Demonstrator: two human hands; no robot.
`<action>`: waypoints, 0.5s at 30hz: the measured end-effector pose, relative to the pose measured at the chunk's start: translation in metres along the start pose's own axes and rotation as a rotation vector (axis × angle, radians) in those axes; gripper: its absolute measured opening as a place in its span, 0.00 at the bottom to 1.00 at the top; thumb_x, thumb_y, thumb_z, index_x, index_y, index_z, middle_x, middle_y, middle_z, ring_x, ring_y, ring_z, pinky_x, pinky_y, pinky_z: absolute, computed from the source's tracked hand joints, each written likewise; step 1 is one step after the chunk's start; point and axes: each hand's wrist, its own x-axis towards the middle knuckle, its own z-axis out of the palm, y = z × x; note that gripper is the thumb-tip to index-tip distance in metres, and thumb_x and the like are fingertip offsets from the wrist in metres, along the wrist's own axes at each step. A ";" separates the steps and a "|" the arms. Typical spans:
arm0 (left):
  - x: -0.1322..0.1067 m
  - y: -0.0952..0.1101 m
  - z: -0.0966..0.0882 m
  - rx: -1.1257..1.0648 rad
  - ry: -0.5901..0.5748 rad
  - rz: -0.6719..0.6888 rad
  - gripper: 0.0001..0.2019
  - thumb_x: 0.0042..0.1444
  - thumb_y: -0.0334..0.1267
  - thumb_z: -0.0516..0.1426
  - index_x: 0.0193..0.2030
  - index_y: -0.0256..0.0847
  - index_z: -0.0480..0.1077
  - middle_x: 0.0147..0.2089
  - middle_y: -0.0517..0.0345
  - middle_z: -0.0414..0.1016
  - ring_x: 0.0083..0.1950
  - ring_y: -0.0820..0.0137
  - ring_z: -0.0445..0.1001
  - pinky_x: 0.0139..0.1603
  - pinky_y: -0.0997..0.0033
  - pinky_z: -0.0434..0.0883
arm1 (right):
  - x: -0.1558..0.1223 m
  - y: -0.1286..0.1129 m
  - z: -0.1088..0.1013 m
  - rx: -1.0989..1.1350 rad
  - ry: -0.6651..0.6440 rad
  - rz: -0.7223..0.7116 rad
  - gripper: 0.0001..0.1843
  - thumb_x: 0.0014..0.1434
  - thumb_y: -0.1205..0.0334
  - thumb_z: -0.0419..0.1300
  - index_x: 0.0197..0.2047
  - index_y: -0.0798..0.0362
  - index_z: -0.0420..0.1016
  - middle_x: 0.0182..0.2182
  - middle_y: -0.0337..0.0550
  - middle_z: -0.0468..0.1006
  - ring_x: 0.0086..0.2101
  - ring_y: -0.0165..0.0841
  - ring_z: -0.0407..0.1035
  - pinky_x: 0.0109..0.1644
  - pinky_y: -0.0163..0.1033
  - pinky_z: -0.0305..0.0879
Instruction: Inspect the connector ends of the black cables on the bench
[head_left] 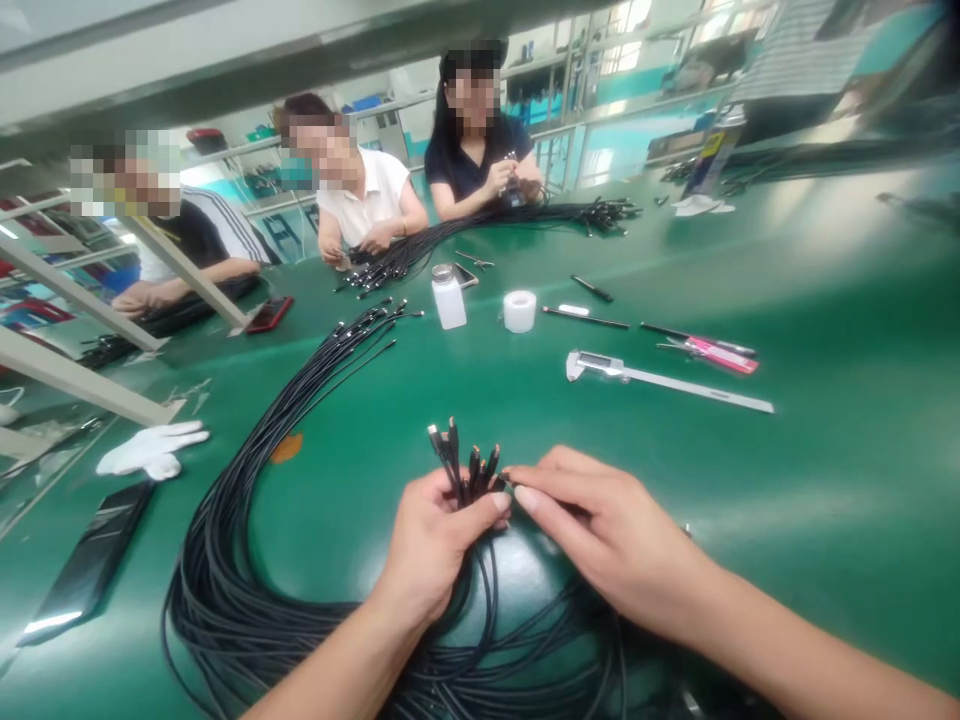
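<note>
My left hand is closed around a bunch of black cable ends that stick up out of the fist, connectors uppermost. My right hand reaches in from the right, thumb and forefinger pinched on one cable end beside the left thumb. The cables run down into a big looped bundle of black cables that lies on the green table and curves off to the far ends.
On the table lie a caliper, a white tape roll, a white bottle, pens and pink-handled pliers, a white glove, a black phone. Three people sit opposite with cable bundles.
</note>
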 end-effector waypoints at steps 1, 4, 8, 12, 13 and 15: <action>0.000 0.000 0.000 0.008 0.000 0.006 0.11 0.46 0.36 0.68 0.33 0.33 0.74 0.29 0.58 0.76 0.30 0.78 0.72 0.36 0.77 0.71 | 0.000 0.000 0.000 -0.004 0.002 0.001 0.16 0.67 0.58 0.52 0.52 0.41 0.77 0.33 0.39 0.74 0.36 0.26 0.69 0.41 0.34 0.67; 0.000 -0.001 -0.001 0.026 0.002 0.022 0.11 0.46 0.37 0.68 0.34 0.33 0.75 0.30 0.57 0.77 0.31 0.77 0.73 0.37 0.77 0.71 | 0.000 -0.002 -0.001 -0.011 0.005 0.005 0.16 0.67 0.58 0.51 0.51 0.41 0.78 0.33 0.38 0.74 0.36 0.26 0.69 0.41 0.34 0.67; 0.000 -0.001 -0.001 0.034 0.001 0.034 0.11 0.46 0.37 0.68 0.34 0.34 0.75 0.31 0.58 0.77 0.32 0.77 0.73 0.38 0.77 0.71 | 0.000 -0.002 -0.001 -0.025 0.003 -0.001 0.16 0.67 0.58 0.51 0.52 0.41 0.77 0.33 0.38 0.74 0.36 0.26 0.69 0.41 0.34 0.66; 0.000 -0.001 -0.001 0.045 -0.001 0.035 0.11 0.46 0.37 0.68 0.35 0.34 0.76 0.32 0.57 0.78 0.33 0.77 0.73 0.39 0.77 0.71 | -0.001 -0.002 -0.001 -0.035 -0.003 -0.004 0.16 0.68 0.58 0.51 0.52 0.41 0.77 0.33 0.38 0.74 0.35 0.26 0.69 0.41 0.34 0.66; 0.000 0.000 -0.001 0.051 -0.004 0.036 0.11 0.46 0.37 0.68 0.35 0.34 0.76 0.32 0.57 0.78 0.33 0.77 0.73 0.39 0.77 0.71 | -0.001 -0.002 -0.001 -0.039 -0.005 -0.003 0.16 0.68 0.58 0.51 0.52 0.41 0.77 0.33 0.38 0.73 0.35 0.26 0.69 0.41 0.34 0.66; 0.000 0.000 -0.001 0.063 -0.008 0.037 0.11 0.47 0.38 0.67 0.36 0.34 0.76 0.33 0.56 0.79 0.33 0.76 0.73 0.39 0.76 0.71 | -0.001 -0.003 -0.002 -0.051 -0.010 -0.001 0.16 0.68 0.58 0.50 0.51 0.42 0.78 0.33 0.39 0.73 0.35 0.26 0.69 0.40 0.34 0.66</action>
